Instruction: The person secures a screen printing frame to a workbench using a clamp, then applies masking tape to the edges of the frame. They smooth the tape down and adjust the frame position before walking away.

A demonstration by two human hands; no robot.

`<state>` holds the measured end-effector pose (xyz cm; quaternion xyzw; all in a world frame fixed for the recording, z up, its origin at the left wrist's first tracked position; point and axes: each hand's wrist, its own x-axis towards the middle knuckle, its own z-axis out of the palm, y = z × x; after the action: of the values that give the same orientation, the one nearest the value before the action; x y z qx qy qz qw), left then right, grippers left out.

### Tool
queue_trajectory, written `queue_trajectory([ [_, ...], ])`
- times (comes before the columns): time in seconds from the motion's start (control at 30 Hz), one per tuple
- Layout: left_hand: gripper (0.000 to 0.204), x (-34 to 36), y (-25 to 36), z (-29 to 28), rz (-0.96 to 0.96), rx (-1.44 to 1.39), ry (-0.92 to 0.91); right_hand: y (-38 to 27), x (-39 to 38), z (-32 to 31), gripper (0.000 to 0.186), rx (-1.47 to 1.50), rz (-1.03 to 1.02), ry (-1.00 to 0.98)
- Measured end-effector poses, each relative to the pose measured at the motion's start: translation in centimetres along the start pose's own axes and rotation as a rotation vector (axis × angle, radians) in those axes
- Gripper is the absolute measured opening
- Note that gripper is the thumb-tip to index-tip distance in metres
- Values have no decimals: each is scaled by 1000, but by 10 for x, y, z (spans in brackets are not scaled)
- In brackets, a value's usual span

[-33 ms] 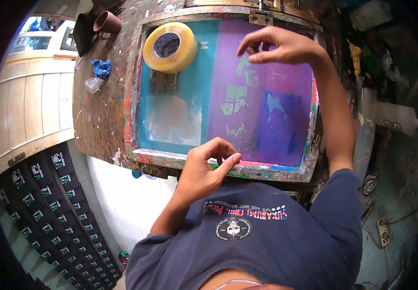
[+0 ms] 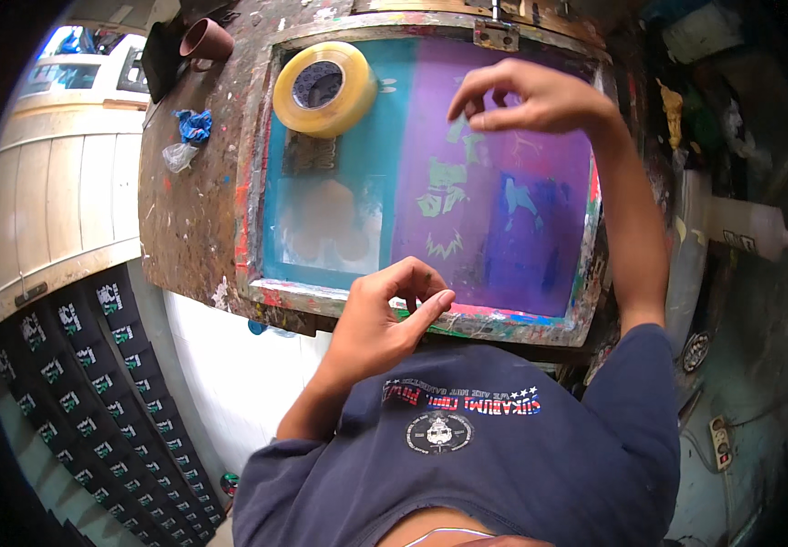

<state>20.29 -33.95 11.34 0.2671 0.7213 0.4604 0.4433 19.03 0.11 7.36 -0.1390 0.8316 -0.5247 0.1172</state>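
Observation:
A wooden-framed printing screen [image 2: 332, 298] lies on the workbench, its mesh teal on the left and purple on the right with pale stencil shapes [image 2: 447, 178]. My left hand [image 2: 394, 305] is over the frame's near edge, thumb and fingertip pinched together. Above the far part of the purple mesh hangs my right hand [image 2: 540, 98], fingers curled in toward the thumb. Whatever the fingers hold is too thin or clear to make out. A big roll of clear yellowish tape [image 2: 354, 96] rests on the screen's far left corner.
A metal hinge clamp [image 2: 496, 35] grips the far frame edge. On the bench [image 2: 189, 223] at left are a brown mug [image 2: 206, 40], crumpled blue plastic [image 2: 194, 126] and clear plastic [image 2: 179, 157]. Translucent bottles [image 2: 747, 226] stand at right. Rows of printed black pieces [image 2: 70, 401] lie at lower left.
The view has shifted very slightly. My right hand sits a touch lower over the purple mesh; my left hand has hardly moved.

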Motion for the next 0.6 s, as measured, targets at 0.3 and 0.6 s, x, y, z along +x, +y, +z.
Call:
queue_trajectory([
  [0.3, 12, 8, 55, -32, 123, 190, -130, 9, 12, 51, 35, 146, -63, -365],
  [0.6, 13, -23, 88, -51, 115, 436, -177, 4, 23, 67, 26, 332, -99, -531],
])
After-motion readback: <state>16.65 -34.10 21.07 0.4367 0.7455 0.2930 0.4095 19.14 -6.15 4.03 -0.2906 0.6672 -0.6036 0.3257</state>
